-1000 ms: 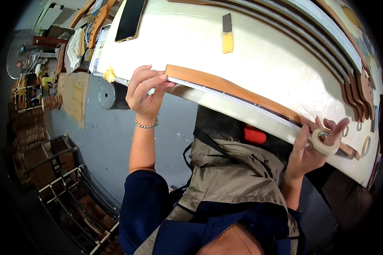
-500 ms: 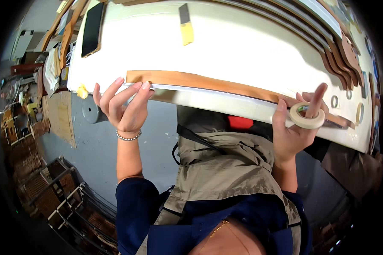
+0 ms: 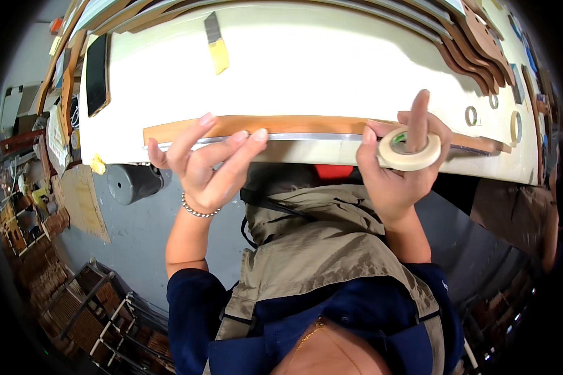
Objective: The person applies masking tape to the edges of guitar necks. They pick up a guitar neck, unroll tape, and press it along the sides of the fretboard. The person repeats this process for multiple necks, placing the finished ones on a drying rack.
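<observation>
A long wooden guitar neck [image 3: 313,125] lies across the near edge of the white table, a pale grey strip [image 3: 319,136] along its near side. At the left part of the neck, my left hand [image 3: 206,169] has its thumb and a fingertip closed on the strip's edge, while its other fingers spread apart. My right hand [image 3: 400,181] pinches the neck further right between thumb and fingers. Around one raised finger of that hand hangs a roll of cream masking tape [image 3: 391,161]. The neck's narrow right end [image 3: 494,147] reaches past my right hand.
Several similar necks [image 3: 466,47] lie along the table's far side. A phone [image 3: 97,75] and a scraper blade with yellow tape [image 3: 217,47] rest on the white table [image 3: 306,69]. Tape rolls [image 3: 471,115] sit at the right. A grey cylinder [image 3: 134,184] stands below the table's left edge.
My left hand has slid rightward along the neck from near its left end. The neck lies more level in view, and the whole view has shifted. My right hand still holds on.
</observation>
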`<move>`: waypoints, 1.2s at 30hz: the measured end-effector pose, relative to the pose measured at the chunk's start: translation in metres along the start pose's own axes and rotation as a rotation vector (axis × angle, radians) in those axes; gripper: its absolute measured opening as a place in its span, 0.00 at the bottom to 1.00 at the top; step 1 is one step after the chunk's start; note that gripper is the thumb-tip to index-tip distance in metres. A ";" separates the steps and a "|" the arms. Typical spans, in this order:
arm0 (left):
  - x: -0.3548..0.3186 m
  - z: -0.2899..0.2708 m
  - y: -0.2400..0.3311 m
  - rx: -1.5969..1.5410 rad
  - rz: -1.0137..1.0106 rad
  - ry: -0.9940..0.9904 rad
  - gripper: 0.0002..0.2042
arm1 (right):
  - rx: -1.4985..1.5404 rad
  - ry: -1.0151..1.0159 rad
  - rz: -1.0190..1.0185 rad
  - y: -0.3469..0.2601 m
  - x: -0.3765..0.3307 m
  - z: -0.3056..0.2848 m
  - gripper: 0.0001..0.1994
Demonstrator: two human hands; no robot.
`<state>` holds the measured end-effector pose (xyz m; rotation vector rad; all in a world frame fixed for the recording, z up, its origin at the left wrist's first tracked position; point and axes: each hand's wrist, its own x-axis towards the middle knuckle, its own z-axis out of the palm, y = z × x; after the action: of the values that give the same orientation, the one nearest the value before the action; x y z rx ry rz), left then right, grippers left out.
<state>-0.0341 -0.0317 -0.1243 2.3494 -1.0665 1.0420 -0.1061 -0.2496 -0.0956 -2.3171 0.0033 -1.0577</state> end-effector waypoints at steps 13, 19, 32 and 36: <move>0.007 0.012 0.017 -0.022 0.036 0.016 0.10 | 0.056 0.426 0.580 0.146 -0.017 -0.186 0.23; 0.007 0.005 0.017 0.003 0.045 -0.032 0.12 | 0.097 0.346 0.609 0.194 -0.037 -0.205 0.22; 0.021 0.014 0.047 0.008 0.137 -0.119 0.14 | 0.110 0.420 0.590 0.195 -0.038 -0.199 0.22; 0.032 0.026 0.067 -0.070 0.205 -0.067 0.12 | 0.139 0.437 0.593 0.194 -0.037 -0.197 0.23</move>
<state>-0.0582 -0.1064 -0.1169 2.2703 -1.3696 0.9825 -0.2230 -0.5024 -0.1190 -1.7448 0.7153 -1.1652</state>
